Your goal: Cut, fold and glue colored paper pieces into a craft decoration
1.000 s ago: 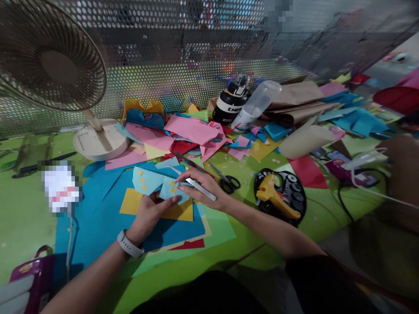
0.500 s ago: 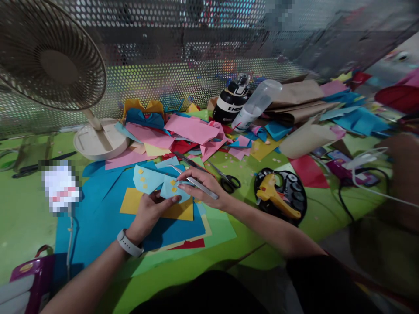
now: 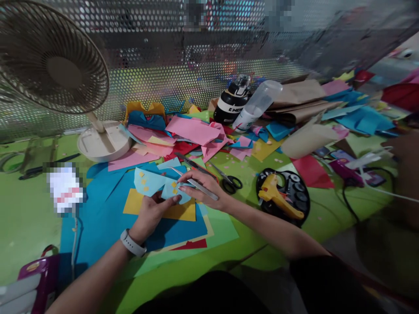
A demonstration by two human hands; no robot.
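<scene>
My left hand point(image 3: 156, 211) pinches the lower edge of a light blue paper cutout point(image 3: 151, 182) between thumb and fingers. The cutout has two wide lobes, with several small yellow paper pieces point(image 3: 145, 182) on them. My right hand point(image 3: 201, 185) is closed around silver tweezers point(image 3: 204, 190), whose thin tips point up and left above the cutout. Its fingertips are close to the right lobe; whether they touch it I cannot tell. Beneath both hands lie a yellow paper rectangle point(image 3: 132, 204) and blue paper sheets point(image 3: 98, 226).
Black-handled scissors point(image 3: 231, 184) lie beyond my right hand. A yellow glue gun point(image 3: 278, 198) rests on a black tray at right. Pink paper scraps point(image 3: 193, 130), a black bottle point(image 3: 231, 102) and a clear bottle point(image 3: 258, 104) stand or lie behind. A fan point(image 3: 104, 144) is at left.
The whole view has shifted slightly, so things appear a little further right. Both hands keep the same holds, and the tweezers stay over the cutout.
</scene>
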